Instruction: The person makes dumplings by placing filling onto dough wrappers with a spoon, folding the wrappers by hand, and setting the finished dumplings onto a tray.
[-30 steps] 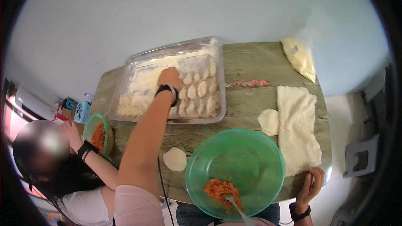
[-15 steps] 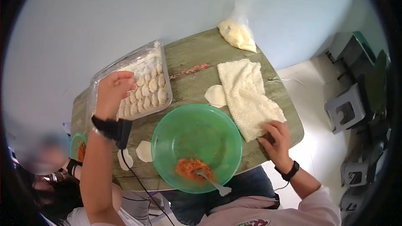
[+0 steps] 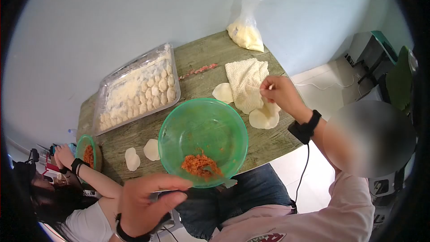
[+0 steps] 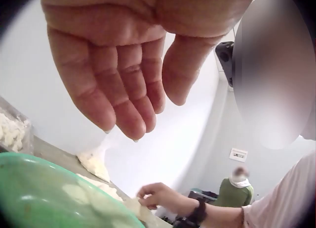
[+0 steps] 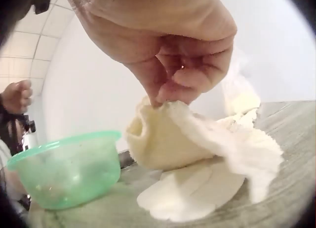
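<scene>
My right hand pinches the near edge of a white towel and lifts it back over itself. Round dough wrappers lie uncovered beneath it on the wooden table. My left hand hovers empty near the table's front edge, fingers relaxed, just in front of the green bowl. The bowl holds orange filling and a spoon.
A clear tray of floured dumplings sits at the back left. Loose wrappers lie left of the bowl, another beside the towel. A bag of flour stands at the far edge. A second person with a small green bowl sits at left.
My left hand came back from the dumpling tray to the front of the table. My right hand took hold of the towel's near edge and folded it back, uncovering wrappers.
</scene>
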The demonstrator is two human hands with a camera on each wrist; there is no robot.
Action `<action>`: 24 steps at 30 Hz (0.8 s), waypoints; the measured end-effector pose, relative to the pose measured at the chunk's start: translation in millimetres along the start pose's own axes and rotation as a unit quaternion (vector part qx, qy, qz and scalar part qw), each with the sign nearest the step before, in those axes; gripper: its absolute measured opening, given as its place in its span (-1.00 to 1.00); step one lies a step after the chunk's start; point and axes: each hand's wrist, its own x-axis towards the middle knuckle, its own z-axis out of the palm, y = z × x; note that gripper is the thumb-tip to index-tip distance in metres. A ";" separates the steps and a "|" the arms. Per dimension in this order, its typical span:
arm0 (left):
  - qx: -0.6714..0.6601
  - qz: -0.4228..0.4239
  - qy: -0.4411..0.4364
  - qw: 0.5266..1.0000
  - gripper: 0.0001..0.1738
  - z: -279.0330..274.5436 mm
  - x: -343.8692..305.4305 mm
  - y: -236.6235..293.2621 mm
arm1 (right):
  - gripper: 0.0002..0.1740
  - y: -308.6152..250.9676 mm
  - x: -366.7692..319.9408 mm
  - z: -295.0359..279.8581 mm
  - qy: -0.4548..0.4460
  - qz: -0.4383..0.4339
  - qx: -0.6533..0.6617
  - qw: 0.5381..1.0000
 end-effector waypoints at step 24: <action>-0.109 -0.079 0.064 0.989 -0.77 68.7 -55.7 -88.4 | -0.57 28.9 -58.7 43.3 0.064 -0.112 -0.306 0.943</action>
